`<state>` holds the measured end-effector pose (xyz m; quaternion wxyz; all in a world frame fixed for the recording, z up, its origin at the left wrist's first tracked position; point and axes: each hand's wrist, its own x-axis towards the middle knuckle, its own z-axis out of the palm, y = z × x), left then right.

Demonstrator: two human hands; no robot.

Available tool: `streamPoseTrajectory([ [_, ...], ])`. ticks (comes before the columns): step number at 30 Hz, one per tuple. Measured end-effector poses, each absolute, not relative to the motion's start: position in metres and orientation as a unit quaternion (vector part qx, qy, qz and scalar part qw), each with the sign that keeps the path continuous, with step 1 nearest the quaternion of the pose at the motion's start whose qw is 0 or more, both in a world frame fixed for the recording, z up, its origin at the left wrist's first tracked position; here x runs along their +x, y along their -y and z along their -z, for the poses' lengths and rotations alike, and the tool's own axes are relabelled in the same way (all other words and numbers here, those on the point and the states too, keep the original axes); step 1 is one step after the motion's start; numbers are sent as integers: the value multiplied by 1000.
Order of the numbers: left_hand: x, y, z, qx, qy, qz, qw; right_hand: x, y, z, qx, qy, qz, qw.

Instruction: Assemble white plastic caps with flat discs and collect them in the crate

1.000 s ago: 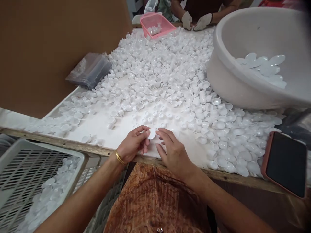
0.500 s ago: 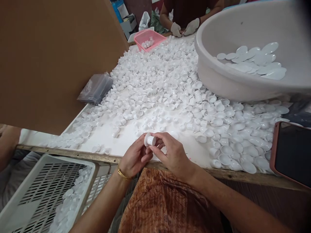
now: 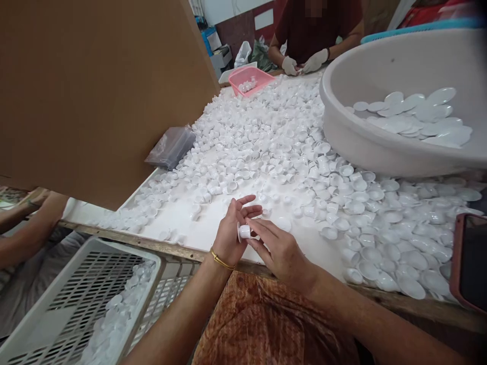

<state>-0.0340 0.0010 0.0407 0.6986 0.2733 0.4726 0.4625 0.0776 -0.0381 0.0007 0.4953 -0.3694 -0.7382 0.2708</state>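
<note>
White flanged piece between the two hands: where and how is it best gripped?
Pinch the white flanged piece by its short cylinder, probably from the side of the right hand: the cylinder points that way, while the wider flange faces the left hand.

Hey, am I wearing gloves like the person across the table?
No: your left hand and right hand are bare, while the person across wears pale gloves.

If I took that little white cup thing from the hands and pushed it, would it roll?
The little white cup thing would probably feel light, being tiny beside the left hand. Its round side might roll, curving because of the wider disc at one end. It looks shiny, so perhaps slippery.
</note>
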Motion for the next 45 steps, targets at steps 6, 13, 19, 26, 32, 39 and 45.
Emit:
streamPoseTrajectory([
  [6,-28,-3,-35,323,-550,-476,605,72,36,-5,-434,515,-537,509],
  [13,-16,-7,-23,406,-599,-465,510,75,28,-2,-379,251,-740,495],
  [19,-13,-6,-21,424,-608,-437,509,78,30,0,-493,366,-644,457],
  [26,-16,-1,-32,509,-579,-409,489,79,34,0,-482,409,-636,442],
  [32,-23,7,-36,565,-578,-307,502,82,40,-3,-465,465,-643,393],
  [39,-26,5,-27,658,-576,-280,397,80,41,3,-515,512,-585,360],
  [45,-19,0,-17,636,-573,-326,402,81,35,2,-532,510,-541,405],
])
